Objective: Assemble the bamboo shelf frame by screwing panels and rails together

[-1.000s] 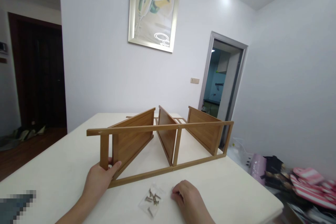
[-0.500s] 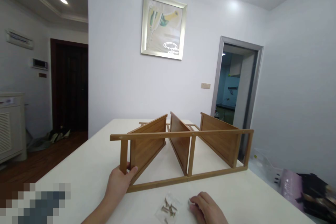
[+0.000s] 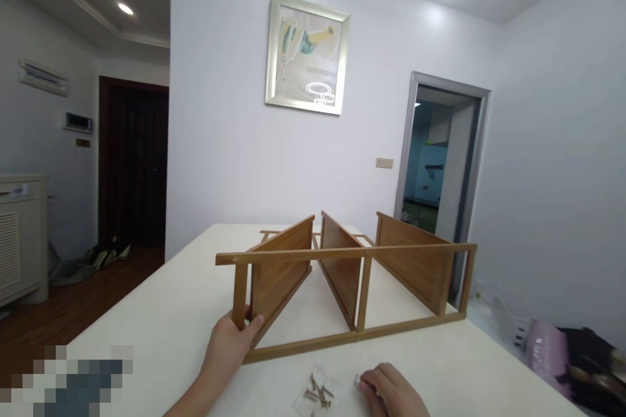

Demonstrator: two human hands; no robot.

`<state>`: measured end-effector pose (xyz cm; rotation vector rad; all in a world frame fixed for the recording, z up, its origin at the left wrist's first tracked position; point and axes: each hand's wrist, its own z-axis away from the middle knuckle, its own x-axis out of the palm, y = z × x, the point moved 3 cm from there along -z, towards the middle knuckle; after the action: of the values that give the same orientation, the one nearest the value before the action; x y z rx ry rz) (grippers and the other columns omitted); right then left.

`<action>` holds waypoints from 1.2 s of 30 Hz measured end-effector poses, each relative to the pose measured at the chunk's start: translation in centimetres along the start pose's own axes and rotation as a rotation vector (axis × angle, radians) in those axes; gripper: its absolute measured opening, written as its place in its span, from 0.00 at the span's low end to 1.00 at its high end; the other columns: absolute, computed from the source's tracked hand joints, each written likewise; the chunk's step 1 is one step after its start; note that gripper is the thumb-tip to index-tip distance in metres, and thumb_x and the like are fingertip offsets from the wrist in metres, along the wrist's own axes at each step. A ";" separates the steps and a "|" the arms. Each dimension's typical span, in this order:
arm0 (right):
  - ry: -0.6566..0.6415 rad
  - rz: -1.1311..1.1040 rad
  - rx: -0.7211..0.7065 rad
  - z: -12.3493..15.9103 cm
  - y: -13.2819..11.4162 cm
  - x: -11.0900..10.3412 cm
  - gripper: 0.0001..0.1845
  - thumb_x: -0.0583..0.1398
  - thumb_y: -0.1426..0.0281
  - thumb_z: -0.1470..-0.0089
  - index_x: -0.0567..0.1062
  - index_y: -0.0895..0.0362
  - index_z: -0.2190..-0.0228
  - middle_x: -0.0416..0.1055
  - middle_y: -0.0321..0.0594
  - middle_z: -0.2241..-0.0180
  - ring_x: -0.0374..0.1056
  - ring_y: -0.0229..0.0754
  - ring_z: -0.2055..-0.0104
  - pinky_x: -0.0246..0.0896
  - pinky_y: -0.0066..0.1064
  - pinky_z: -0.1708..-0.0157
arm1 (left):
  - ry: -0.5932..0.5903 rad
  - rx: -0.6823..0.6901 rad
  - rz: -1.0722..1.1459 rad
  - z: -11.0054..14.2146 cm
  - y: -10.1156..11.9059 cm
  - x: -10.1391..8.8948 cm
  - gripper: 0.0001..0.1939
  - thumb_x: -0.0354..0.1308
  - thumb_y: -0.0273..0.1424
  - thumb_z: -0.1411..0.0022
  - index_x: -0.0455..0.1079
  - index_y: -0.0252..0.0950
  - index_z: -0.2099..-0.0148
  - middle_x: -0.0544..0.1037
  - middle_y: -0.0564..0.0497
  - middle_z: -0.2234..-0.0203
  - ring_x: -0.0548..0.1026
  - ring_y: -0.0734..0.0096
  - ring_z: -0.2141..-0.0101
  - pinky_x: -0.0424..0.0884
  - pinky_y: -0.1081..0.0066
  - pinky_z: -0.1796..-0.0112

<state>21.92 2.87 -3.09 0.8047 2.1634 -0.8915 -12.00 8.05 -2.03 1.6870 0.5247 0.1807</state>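
Observation:
A brown wooden shelf rack [image 3: 337, 267] lies on its side on the white table, its three panels standing upright between the side frames. My left hand [image 3: 227, 342] is closed around the near-left corner, with the thumb against the left panel and the fingers behind the end post. At the front of the table, my right hand [image 3: 394, 394] pinches a small shiny piece [image 3: 357, 379], too small to name. Just left of that hand, a clear plastic bag [image 3: 320, 391] holds several screws.
The white table [image 3: 161, 300] runs to the wall, where a framed picture [image 3: 308, 52] hangs. Past the table's right edge are a pinkish wrapped bundle [image 3: 548, 352] and dark items. A doorway is at back right; a white cabinet [image 3: 22, 234] stands at left.
The view has shifted slightly, so everything sits a little further right and lower. Both hands keep their grips, and the rack lies in the same pose.

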 end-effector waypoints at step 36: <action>-0.048 -0.274 -0.051 -12.8 -11.5 3.3 0.08 0.60 0.74 0.46 0.75 0.54 0.62 0.74 0.39 0.65 0.71 0.43 0.64 0.64 0.33 0.62 | -0.043 0.011 0.075 0.0 -0.1 0.2 0.26 0.65 0.51 0.55 0.67 0.35 0.64 0.69 0.57 0.88 0.69 0.66 0.85 0.62 0.69 0.82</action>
<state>7.28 6.93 5.73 0.4628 2.2791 -0.9747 -11.89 8.10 -2.17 1.7184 0.4313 0.1960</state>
